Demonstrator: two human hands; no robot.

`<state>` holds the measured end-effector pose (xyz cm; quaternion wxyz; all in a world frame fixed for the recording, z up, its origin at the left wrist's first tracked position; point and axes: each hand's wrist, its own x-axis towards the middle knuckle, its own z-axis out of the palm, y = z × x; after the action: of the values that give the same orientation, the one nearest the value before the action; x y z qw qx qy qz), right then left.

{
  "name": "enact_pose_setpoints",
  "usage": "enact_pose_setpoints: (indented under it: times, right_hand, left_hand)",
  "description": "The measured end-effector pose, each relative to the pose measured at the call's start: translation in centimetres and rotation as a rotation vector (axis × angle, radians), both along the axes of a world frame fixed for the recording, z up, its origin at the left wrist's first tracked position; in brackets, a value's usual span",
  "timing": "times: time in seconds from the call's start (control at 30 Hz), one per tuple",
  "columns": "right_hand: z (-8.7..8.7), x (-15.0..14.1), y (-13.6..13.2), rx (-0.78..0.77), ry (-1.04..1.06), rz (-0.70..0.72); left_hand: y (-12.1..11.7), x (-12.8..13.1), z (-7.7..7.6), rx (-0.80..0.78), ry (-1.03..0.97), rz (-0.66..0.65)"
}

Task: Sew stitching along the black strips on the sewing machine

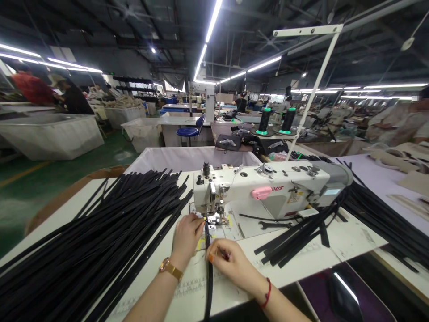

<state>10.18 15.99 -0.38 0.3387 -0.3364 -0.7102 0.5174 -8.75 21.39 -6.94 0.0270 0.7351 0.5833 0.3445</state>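
A long black strap (pixel 209 290) runs from the front edge of the table up to the needle area of a white sewing machine (pixel 295 179). Close beside the presser foot (pixel 214 219), my left hand (pixel 188 235) pinches the strap at its far end. Lower down, my right hand (pixel 233 263) has its fingers curled, with thumb and forefinger closed on the strap's right edge. Something small and dark shows within the curled right fingers, too hidden to name. A large heap of black straps (pixel 110 228) lies to the left of my left hand.
Right of the needle lie a wrench (pixel 276 225) and a bundle of black straps (pixel 298 241). More straps (pixel 378 214) cover the far right. Behind the machine stand a white-lined bin (pixel 187 156), thread cones (pixel 264 120) and a thread stand (pixel 317 89). People work at the left.
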Motion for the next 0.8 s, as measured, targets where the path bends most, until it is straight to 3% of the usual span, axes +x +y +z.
enact_pose_setpoints:
  times: [0.13, 0.23, 0.43, 0.6, 0.8]
  right_hand:
    - [-1.1, -0.3, -1.9, -0.040, 0.021, -0.098]
    - [-1.7, -0.5, -2.1, -0.003, -0.037, -0.151]
    - [-2.5, -0.3, -1.8, -0.005, -0.074, -0.218]
    - [-2.8, 0.0, -0.9, 0.011, -0.106, -0.269]
    - [-1.6, -0.5, -2.2, 0.036, -0.127, -0.217]
  left_hand:
    - [0.0, 0.4, 0.0, -0.090, -0.285, -0.124]
    - [0.3, 0.3, 0.2, -0.144, -0.447, -0.146]
    - [0.9, -0.5, 0.9, -0.142, -0.460, -0.193]
    - [0.4, 0.9, 1.5, -0.243, -0.465, -0.304]
    - [-0.3, 1.4, 2.1, -0.410, -0.603, -0.179]
